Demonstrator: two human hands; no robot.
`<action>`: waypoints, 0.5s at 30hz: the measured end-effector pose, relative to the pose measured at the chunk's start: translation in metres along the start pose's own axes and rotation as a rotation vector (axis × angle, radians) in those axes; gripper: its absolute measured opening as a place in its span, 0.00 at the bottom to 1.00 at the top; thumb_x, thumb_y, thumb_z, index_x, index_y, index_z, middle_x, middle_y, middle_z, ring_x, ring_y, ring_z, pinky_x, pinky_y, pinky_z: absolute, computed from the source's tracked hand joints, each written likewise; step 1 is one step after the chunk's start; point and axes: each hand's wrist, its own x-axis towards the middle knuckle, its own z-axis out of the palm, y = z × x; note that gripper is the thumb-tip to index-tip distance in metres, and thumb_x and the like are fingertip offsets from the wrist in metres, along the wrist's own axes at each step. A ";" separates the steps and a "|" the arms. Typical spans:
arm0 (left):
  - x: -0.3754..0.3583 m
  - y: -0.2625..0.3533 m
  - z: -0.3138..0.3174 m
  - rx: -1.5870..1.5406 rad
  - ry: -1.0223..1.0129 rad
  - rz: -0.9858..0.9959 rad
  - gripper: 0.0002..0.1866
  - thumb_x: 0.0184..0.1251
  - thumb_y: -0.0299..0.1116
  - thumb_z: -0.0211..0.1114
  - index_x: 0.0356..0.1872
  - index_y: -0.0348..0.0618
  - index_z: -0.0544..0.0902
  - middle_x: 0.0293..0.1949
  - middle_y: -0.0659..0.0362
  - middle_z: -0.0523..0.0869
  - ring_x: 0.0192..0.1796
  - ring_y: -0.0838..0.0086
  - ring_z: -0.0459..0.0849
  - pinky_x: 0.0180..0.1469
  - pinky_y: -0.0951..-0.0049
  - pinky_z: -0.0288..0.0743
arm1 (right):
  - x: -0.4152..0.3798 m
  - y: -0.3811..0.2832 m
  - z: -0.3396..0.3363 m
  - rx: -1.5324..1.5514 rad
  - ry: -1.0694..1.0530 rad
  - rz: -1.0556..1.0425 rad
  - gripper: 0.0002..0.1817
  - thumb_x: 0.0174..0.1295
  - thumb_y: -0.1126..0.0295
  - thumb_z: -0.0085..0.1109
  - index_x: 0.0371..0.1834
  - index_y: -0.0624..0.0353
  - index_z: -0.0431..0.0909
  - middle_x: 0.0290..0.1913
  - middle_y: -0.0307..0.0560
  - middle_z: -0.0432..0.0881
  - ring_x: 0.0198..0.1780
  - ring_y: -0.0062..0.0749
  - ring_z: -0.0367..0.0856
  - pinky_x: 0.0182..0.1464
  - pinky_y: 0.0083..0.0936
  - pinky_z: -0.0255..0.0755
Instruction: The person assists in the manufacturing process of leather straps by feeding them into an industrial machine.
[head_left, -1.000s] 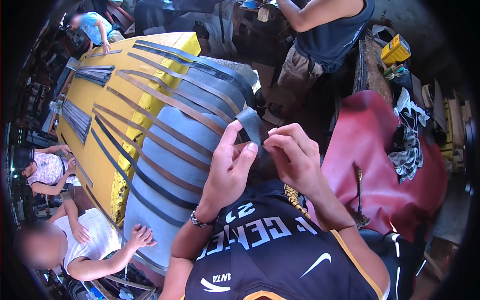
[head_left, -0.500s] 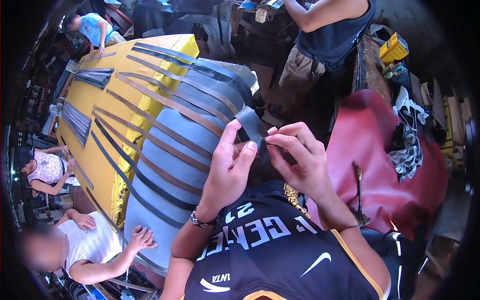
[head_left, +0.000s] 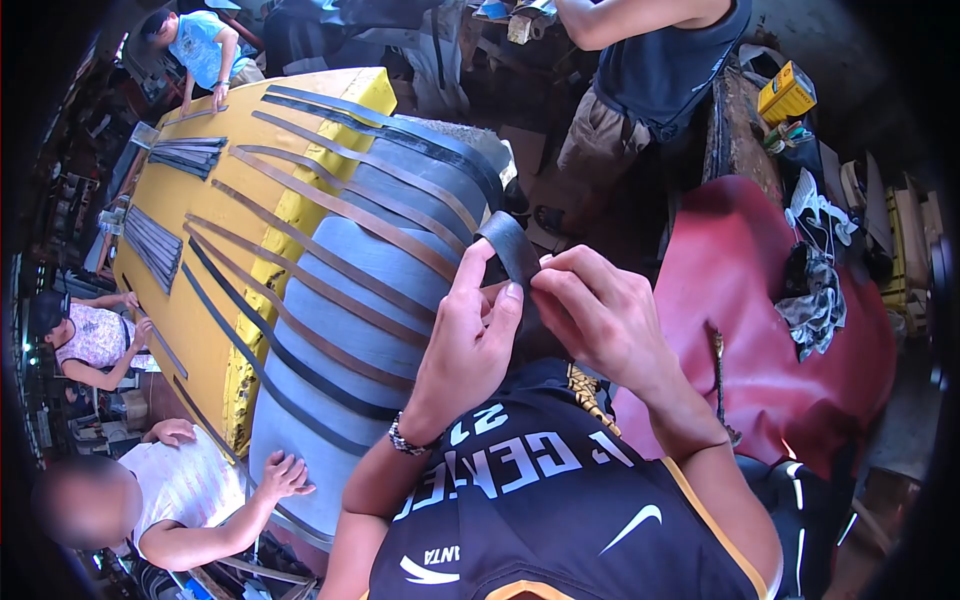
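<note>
A dark leather strap (head_left: 508, 244) is bent into a curve between my two hands, above my lap. My left hand (head_left: 475, 325) grips it, the index finger behind the bend and the thumb in front. The fingertips of my right hand (head_left: 595, 305) pinch the strap's lower right part. Just left of my hands, long brown strips (head_left: 340, 265) and black strips (head_left: 270, 335) lie side by side across a grey padded surface (head_left: 345, 235) and onto a yellow table (head_left: 190, 190).
Bundles of grey strips (head_left: 152, 245) lie on the yellow table. Several people are around, one with a hand (head_left: 287, 474) on the grey surface's near edge. Red material (head_left: 740, 300) with a patterned cloth (head_left: 812, 305) is at the right. A yellow can (head_left: 787, 94) stands behind.
Both hands have shifted slightly, and the strap's bend has moved a little right and looks more tightly curved. The person at the top left has leaned over the table.
</note>
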 end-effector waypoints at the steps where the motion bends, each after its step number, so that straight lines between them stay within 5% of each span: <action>1: 0.000 0.002 0.001 0.006 0.002 0.004 0.24 0.81 0.26 0.54 0.72 0.28 0.64 0.29 0.59 0.81 0.29 0.86 0.72 0.29 0.77 0.66 | -0.001 0.002 0.001 0.005 -0.008 -0.001 0.15 0.51 0.82 0.74 0.42 0.64 0.81 0.41 0.49 0.82 0.33 0.41 0.86 0.31 0.30 0.80; 8: 0.003 0.014 0.003 0.072 -0.009 0.047 0.24 0.81 0.26 0.54 0.72 0.28 0.64 0.31 0.58 0.83 0.30 0.85 0.74 0.31 0.76 0.68 | 0.001 -0.003 0.005 -0.019 0.093 0.006 0.15 0.50 0.83 0.73 0.41 0.64 0.80 0.40 0.50 0.81 0.33 0.41 0.86 0.31 0.30 0.80; 11: 0.005 0.010 0.001 0.007 -0.015 0.002 0.25 0.81 0.24 0.53 0.75 0.32 0.63 0.48 0.57 0.87 0.48 0.81 0.85 0.52 0.77 0.81 | -0.001 0.001 0.013 -0.016 0.161 0.018 0.14 0.49 0.81 0.72 0.39 0.62 0.79 0.40 0.48 0.80 0.34 0.40 0.85 0.30 0.29 0.79; 15: 0.006 0.009 0.004 -0.128 -0.004 -0.020 0.24 0.81 0.24 0.53 0.74 0.31 0.64 0.48 0.55 0.87 0.48 0.80 0.87 0.52 0.74 0.83 | -0.002 -0.004 0.009 0.137 0.237 0.177 0.12 0.52 0.85 0.71 0.37 0.62 0.79 0.38 0.47 0.81 0.29 0.28 0.81 0.29 0.24 0.76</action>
